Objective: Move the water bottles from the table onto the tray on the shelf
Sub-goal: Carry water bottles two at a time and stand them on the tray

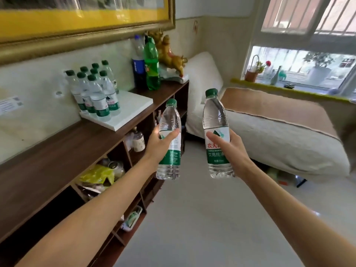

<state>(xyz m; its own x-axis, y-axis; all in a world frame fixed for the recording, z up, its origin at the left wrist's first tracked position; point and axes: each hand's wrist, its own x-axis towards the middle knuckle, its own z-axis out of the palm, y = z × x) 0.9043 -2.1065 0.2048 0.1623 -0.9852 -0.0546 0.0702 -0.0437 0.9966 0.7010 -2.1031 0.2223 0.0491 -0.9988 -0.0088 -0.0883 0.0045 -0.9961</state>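
Bedroom w/ dark shelf (57, 151): left hand (160, 144) & right hand (229, 145) each gripped an upright water bottle (170, 132) (214, 120), right of white tray (131, 106) holding eight bottles (94, 89).

two bare forearms with no sleeves, watch or rings, ending in bare hands (227, 149).

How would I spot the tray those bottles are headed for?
Find the long dark wooden shelf under the gold-framed picture. On its top lies a flat white square tray, with a cluster of green-capped water bottles standing on its far corner. It is the only white slab there; two tall soda bottles stand beyond it.
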